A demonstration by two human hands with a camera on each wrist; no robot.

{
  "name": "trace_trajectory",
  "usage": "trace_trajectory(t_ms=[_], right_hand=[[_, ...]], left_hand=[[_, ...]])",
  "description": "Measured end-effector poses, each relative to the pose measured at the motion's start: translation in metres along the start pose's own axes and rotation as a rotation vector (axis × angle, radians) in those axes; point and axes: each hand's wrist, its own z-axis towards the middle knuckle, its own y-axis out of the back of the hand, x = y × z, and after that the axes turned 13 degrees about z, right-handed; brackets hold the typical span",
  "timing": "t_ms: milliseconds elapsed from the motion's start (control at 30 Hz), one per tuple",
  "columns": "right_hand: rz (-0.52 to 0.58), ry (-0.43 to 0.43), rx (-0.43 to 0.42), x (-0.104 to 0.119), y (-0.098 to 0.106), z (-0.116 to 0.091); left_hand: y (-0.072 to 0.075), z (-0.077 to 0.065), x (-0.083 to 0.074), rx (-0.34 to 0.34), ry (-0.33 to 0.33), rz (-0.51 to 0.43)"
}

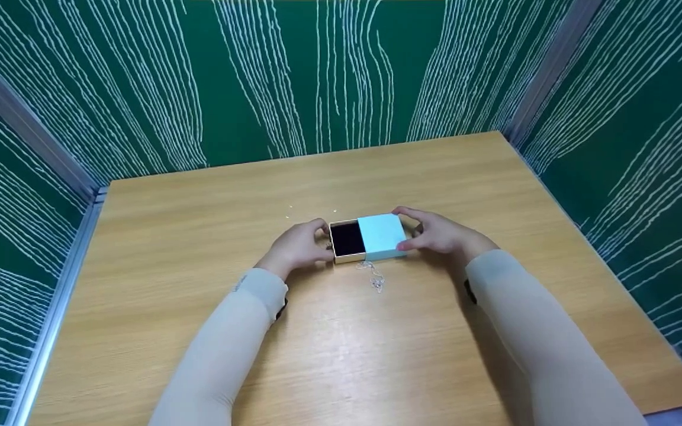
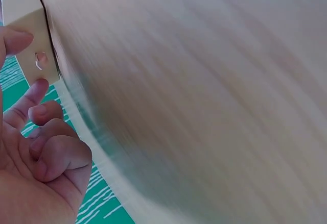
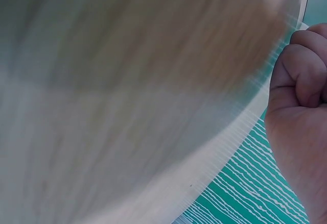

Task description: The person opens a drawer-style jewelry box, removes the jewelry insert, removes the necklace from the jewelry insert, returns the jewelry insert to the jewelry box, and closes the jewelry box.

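A small light-blue drawer box (image 1: pixel 381 236) lies on the table, its cream tray (image 1: pixel 350 258) partly slid out to the left. Black lining (image 1: pixel 347 238) shows inside the tray. My left hand (image 1: pixel 298 245) pinches the tray's outer end between thumb and index finger; the left wrist view shows that cream end (image 2: pixel 37 43) with a small round mark or hole, the other fingers curled below. With thumb and fingers my right hand (image 1: pixel 438 234) grips the right end of the blue sleeve. In the right wrist view, curled fingers (image 3: pixel 301 73) appear, but the box is hardly visible.
A thin silvery chain (image 1: pixel 376 281), like a necklace, lies in a small heap just in front of the box. Tiny pale bits (image 1: pixel 335 211) dot the wooden table (image 1: pixel 199 284) behind it. Green walls with white wavy lines (image 1: pixel 341 77) enclose the back and sides.
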Motion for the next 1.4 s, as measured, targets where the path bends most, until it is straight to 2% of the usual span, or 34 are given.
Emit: trace_trajectory(t_ms=[333,733,1233,1400], right_hand=[[0.034,-0.005,0.01,0.0,0.001,-0.001],[0.005,0.014,0.006,0.001,-0.002,-0.003],[0.018,0.017,0.007,0.001,-0.001,-0.002],[0.056,0.017,0.019,0.0,-0.001,-0.002]], left_hand=[[-0.005,0.007,-0.012,-0.005,-0.011,0.011],[-0.012,0.017,-0.027,-0.002,-0.059,0.045],[-0.014,0.023,-0.041,-0.002,-0.051,0.007],[-0.016,0.026,-0.045,0.001,-0.036,-0.016]])
